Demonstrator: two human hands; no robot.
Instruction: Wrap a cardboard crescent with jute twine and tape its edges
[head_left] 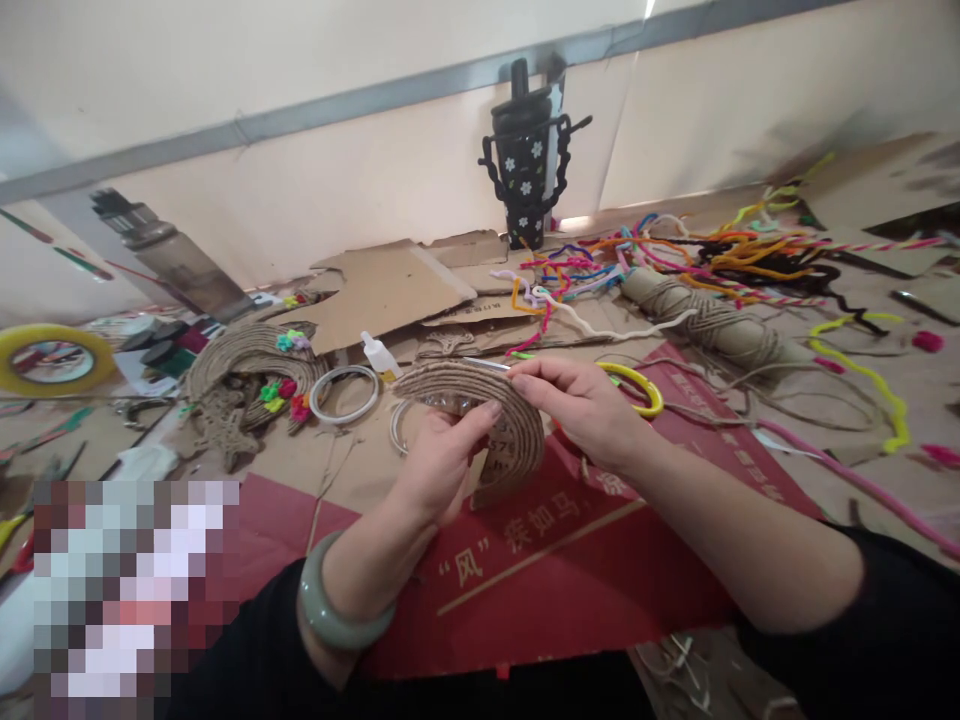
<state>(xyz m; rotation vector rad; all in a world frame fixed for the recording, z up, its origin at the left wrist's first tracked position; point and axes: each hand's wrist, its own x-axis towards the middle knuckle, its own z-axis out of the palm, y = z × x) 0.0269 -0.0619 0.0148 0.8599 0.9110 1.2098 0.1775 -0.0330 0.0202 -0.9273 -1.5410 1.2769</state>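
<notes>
My left hand [442, 455] is closed round a curved piece wrapped in brown twine [517, 425], thumb pressed on its upper edge. My right hand [581, 400] pinches a thin silvery tool [486, 364] whose tip points left over the top of that piece. Both hands hover above a red card with printed characters [555, 560]. A grey-green bangle [330, 610] sits on my left wrist. A yellow ring [641, 385] lies just behind my right hand.
Twine-wrapped arcs with small coloured flowers [255, 375] lie at the left, beside a white ring [345, 395] and a small glue bottle [379, 355]. Coloured pipe cleaners [675, 255] and a twine spool [705, 320] fill the right. A black flowered cup [525, 170] stands at the wall. Yellow tape roll [49, 355] far left.
</notes>
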